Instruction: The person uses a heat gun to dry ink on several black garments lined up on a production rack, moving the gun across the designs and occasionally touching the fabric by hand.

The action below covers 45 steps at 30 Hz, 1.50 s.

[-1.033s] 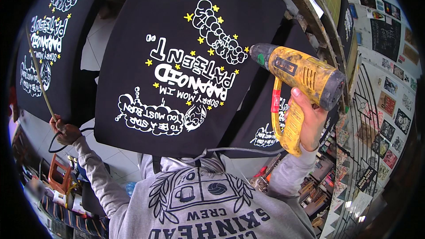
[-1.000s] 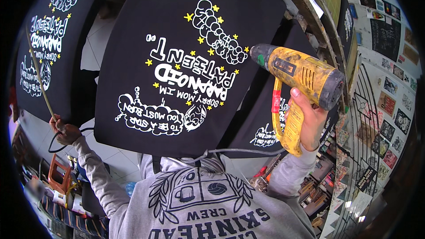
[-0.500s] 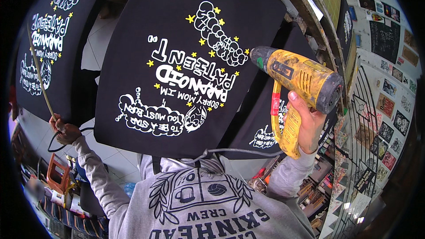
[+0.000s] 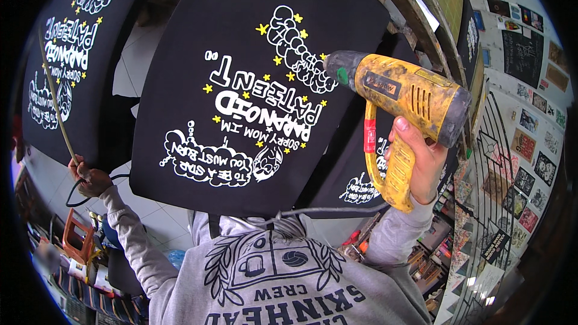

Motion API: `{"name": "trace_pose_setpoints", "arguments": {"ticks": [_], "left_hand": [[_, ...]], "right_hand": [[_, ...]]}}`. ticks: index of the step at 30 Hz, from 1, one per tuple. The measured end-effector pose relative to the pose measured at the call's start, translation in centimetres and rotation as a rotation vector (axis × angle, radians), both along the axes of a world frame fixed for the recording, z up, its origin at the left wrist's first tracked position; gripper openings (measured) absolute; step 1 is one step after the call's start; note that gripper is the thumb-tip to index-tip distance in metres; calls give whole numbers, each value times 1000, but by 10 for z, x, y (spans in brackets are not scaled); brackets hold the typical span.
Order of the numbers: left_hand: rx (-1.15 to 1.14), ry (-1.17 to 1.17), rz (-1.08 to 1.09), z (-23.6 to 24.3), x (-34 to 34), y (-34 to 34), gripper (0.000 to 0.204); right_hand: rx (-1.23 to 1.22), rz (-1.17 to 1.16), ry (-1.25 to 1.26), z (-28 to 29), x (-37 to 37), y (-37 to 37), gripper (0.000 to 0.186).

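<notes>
My right hand (image 4: pixel 412 162) is closed on the handle of a worn yellow heat gun (image 4: pixel 412 99), its dark nozzle pointing left over a black fabric piece (image 4: pixel 174 78) with a white-and-yellow print. A grey cord (image 4: pixel 313 210) trails from the gun along the fabric's lower edge. At the left, my left hand (image 4: pixel 90 177) grips a thin pale stick (image 4: pixel 55 108), which lies across a second black printed piece (image 4: pixel 105 36). A dark cable loop (image 4: pixel 77 198) hangs beside that hand. A third printed black piece (image 4: pixel 361 189) lies partly under the middle one, behind the gun.
Curved dark rails (image 4: pixel 424 24) run along the upper right, beside a wall (image 4: pixel 518 114) covered in pictures and stickers. A brown plastic stool (image 4: pixel 78 235) stands at lower left on the tiled floor (image 4: pixel 156 222). Crowded small items (image 4: pixel 436 235) sit at lower right.
The heat gun in my right hand has shifted a little up and left, its nozzle now over the edge of the upper printed figure. My left hand and stick have barely moved.
</notes>
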State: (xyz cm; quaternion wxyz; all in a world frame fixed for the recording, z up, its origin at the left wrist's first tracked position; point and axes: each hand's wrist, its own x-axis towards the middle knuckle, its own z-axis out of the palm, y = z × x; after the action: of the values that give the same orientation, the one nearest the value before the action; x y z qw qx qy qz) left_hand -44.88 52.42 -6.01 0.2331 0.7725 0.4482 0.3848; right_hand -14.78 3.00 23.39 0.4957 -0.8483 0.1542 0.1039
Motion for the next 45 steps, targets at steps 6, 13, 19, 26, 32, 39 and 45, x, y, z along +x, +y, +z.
{"name": "trace_pose_setpoints", "arguments": {"ticks": [6,13,19,26,32,39,45], "left_hand": [[-5,-38,-3,2,2,-2,44],[-21,-54,8,3,4,-5,41],[-23,-48,2,3,3,-6,42],[4,-12,4,7,6,-9,46],[0,-1,19,4,4,-6,46],[-10,4,36,6,7,-9,47],[-42,-1,18,-1,-3,-3,41]], "right_hand": [[21,9,75,4,5,7,41],[5,43,45,0,6,11,39],[-31,49,-20,-1,6,17,39],[-10,38,16,0,6,18,41],[-12,56,-35,-4,6,19,38],[53,82,-129,-13,17,32,34],[36,106,-90,-9,28,44,35]]}}
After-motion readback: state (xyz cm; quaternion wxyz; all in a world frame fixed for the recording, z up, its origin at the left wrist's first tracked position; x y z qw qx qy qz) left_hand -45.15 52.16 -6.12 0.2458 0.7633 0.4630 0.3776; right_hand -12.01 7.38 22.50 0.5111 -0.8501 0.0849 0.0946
